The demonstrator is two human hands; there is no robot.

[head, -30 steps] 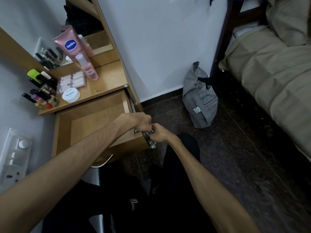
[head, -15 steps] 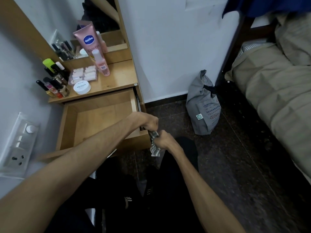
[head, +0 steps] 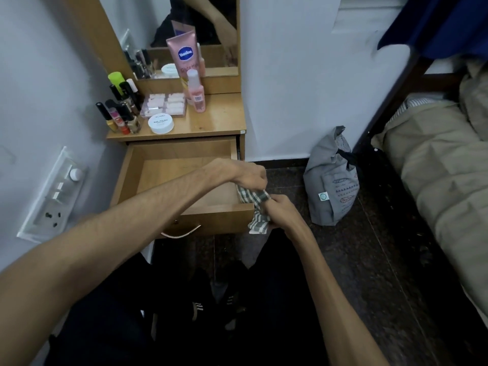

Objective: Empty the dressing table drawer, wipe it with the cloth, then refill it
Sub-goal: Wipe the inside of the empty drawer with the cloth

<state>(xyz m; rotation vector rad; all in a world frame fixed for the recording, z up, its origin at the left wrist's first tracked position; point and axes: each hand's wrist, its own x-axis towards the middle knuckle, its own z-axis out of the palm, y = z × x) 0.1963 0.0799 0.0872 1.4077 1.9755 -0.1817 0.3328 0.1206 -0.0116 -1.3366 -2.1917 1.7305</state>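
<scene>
Where both hands (head: 264, 196) grip cloth (head: 255, 207): bag (head: 330, 186) nearby.

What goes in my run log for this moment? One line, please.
stage: wiping prep | wooden drawer: open, looks empty | green-and-white checked cloth: held by left hand and right hand at drawer's front right corner

On the wooden bench (head: 216, 120) I count one tall pink lotion tube (head: 184, 55), one small pink spray bottle (head: 196, 95), one round white jar (head: 160, 123), one clear tray of nail tips (head: 165, 104), and one pulled-out wooden drawer (head: 184, 186) below, plus one grey drawstring bag (head: 330, 180) on the floor.
</scene>
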